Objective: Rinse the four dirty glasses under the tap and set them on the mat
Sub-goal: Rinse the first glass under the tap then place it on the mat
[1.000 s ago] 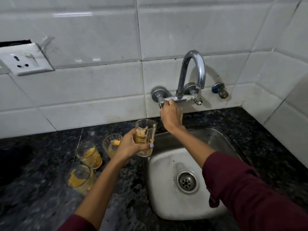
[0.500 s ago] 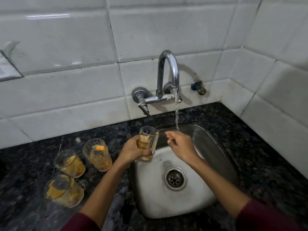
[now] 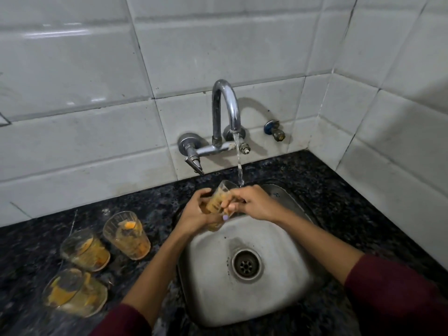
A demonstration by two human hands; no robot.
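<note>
1. On the dark counter (image 3: 363, 190) to our left stand three dirty glasses (image 3: 126, 236), close together and streaked with orange residue; they wait their turn, and we should keep our left elbow clear of them while we work.
2. Our left hand (image 3: 194, 214) curls round the lower body of the fourth glass (image 3: 219, 202), gripping it over the back of the steel sink (image 3: 278, 299). We judge it best to hold it low like this, so the mouth is free.
3. The glass tilts with its rim up toward the stream of water (image 3: 239, 166) falling from the tap (image 3: 225, 105); the stream lands just beside the rim, so we should shift the mouth a little to the right to catch it.
4. Our right hand (image 3: 254, 204) pinches the glass's side with curled fingers, steadying it. Wet glass looks slippery, so both grips should be firm.
5. No mat is in view.
6. Against half a second ago: the right hand, then apart from the glass, now holds it; the glass, then upright, now leans toward the water.
</note>
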